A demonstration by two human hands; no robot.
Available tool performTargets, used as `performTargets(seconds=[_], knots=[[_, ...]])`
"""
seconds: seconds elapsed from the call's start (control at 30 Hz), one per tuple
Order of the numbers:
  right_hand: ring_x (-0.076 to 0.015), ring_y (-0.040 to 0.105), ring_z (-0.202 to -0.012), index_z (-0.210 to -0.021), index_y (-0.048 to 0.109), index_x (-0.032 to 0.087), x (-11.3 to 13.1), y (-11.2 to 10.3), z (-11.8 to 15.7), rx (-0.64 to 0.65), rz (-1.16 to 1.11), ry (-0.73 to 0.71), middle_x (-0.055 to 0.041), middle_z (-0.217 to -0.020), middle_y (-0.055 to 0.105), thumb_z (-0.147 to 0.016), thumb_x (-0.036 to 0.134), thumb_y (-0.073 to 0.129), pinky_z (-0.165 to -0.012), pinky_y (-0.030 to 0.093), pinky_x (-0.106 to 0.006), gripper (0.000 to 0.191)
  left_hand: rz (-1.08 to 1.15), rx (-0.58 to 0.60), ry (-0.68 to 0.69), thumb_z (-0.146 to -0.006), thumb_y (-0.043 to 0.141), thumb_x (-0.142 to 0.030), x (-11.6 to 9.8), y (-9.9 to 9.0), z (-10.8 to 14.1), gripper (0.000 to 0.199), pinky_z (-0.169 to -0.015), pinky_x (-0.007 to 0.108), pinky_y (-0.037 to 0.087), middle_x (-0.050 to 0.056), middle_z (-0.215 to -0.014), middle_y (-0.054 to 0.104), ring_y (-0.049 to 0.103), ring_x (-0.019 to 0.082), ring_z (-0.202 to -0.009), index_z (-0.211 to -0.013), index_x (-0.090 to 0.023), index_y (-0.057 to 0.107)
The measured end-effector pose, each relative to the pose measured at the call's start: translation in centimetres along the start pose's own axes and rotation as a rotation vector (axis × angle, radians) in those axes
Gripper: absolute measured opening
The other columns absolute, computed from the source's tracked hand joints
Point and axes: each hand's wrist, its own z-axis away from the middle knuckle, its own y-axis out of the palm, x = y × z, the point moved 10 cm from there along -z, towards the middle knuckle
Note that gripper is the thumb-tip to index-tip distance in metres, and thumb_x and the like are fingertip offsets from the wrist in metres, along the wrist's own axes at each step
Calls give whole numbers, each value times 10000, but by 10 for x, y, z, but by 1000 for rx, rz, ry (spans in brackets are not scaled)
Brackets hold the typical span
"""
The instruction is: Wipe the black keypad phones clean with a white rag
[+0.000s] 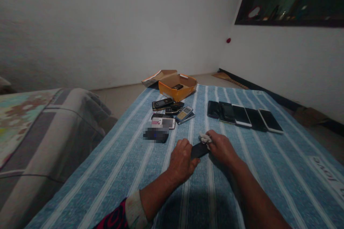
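A dark mobile phone lies between my hands, low over the striped cloth. My left hand grips its left end, thumb along the near edge. In my right hand is a crumpled whitish cloth or tissue, pinched against the phone's right end. To the left lies a loose group of older phones, among them a pink-and-silver phone, a blue keypad phone and a black phone. A blurred-out dark item sits nearest my left hand.
An open orange box with a phone inside stands at the far end of the blue striped cloth. Several smartphones lie in a row at the right, including a white-framed one. A covered bed or couch is on the left.
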Motion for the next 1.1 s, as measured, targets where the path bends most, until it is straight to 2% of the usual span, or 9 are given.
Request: performTargets(seconds=[0.07, 0.17, 0.27, 0.4, 0.5, 0.63, 0.8, 0.97, 1.1], knots=[[-160, 629, -806, -916, 615, 180, -1, 5, 6, 85, -59, -52, -42, -860, 703, -853, 114, 467, -650, 331, -229, 173, 0, 4, -2, -701, 725, -241, 1, 1, 0, 221, -819, 399, 451, 53, -923, 520, 485, 244, -930, -819, -177, 549], [-181, 641, -850, -895, 633, 183, 6, 15, 10, 157, 45, -81, -68, -908, 713, -840, 98, 471, -670, 333, -248, 192, 6, 16, -16, -704, 719, -235, 2, 3, -1, 212, -817, 397, 448, 53, -913, 523, 484, 242, -930, -817, -177, 549], [-209, 646, -865, -929, 637, 180, 13, 16, 1, 119, 183, -24, -98, -932, 712, -856, 104, 451, -672, 330, -276, 213, 9, 24, -18, -707, 710, -228, 1, 3, -1, 199, -823, 397, 443, 43, -903, 520, 485, 236, -927, -802, -189, 541], [-220, 649, -891, -964, 623, 176, 18, 12, -9, 64, 233, 25, -99, -965, 706, -853, 99, 456, -666, 332, -285, 215, 1, 23, -22, -699, 715, -224, 1, 2, -1, 208, -831, 396, 445, 42, -905, 515, 486, 237, -931, -797, -186, 535], [-218, 657, -879, -950, 621, 183, 17, 8, -4, 44, 226, 35, -92, -938, 708, -870, 104, 437, -648, 330, -285, 216, -3, 21, -18, -703, 715, -229, 1, 1, -1, 208, -836, 396, 448, 48, -909, 515, 487, 241, -936, -797, -177, 537], [-232, 667, -859, -936, 634, 187, 26, 14, 5, 105, 227, -24, -98, -908, 714, -856, 117, 456, -642, 339, -287, 207, 9, 9, -2, -708, 704, -217, 1, 2, 0, 204, -834, 395, 451, 49, -932, 517, 486, 241, -945, -834, -182, 547], [-249, 667, -915, -978, 630, 178, 23, 12, -3, 95, 265, 65, -124, -970, 709, -848, 98, 451, -662, 360, -289, 235, 9, 3, -7, -706, 699, -217, 1, 1, 0, 191, -822, 394, 452, 35, -905, 508, 485, 237, -933, -808, -197, 539], [-234, 669, -898, -959, 638, 181, 33, 19, -2, 116, 245, 13, -118, -940, 712, -852, 99, 445, -678, 373, -279, 236, 3, 9, 2, -727, 686, -221, 0, 1, -1, 176, -824, 391, 456, 48, -921, 519, 487, 239, -929, -824, -188, 543], [-221, 663, -871, -959, 637, 179, 24, 16, -8, 55, 216, 77, -114, -949, 711, -841, 93, 452, -680, 375, -276, 236, -10, 1, -3, -721, 701, -233, 1, 2, -1, 188, -835, 392, 457, 49, -928, 517, 489, 243, -946, -803, -183, 539]])
